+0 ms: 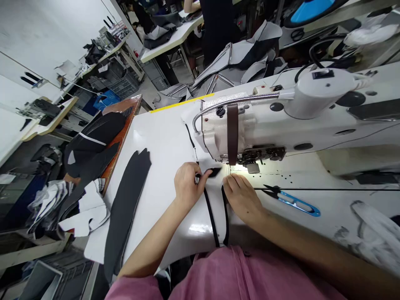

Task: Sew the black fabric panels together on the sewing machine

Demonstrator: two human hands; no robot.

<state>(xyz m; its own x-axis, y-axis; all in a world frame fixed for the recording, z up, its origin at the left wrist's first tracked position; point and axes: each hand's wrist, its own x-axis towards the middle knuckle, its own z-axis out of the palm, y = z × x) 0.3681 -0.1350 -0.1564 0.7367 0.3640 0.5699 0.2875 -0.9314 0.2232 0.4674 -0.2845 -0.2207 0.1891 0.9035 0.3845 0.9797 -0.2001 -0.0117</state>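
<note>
My left hand (pixel 189 183) is closed in a pinch on a small dark fabric piece (pixel 215 171), just left of the sewing machine's (pixel 256 121) needle area. My right hand (pixel 242 196) lies low on the table below the machine head. Its fingers are bent and pressed together at the upper end of a narrow black strip (pixel 225 216); the fingertips are partly hidden. The strip hangs toward my body, and a second black length (pixel 211 212) runs down from under my left hand. Thread snips (pixel 295 202) with blue handles lie right of my right hand.
A stack of dark cut panels (pixel 128 208) lies on the left of the white table (pixel 165 133). Beyond the brown side board (pixel 120 137) are more dark panels and white pieces (pixel 89 208). Grey-and-black sewn pieces (pixel 231 62) are heaped behind the table. Another person (pixel 217 29) stands farther back.
</note>
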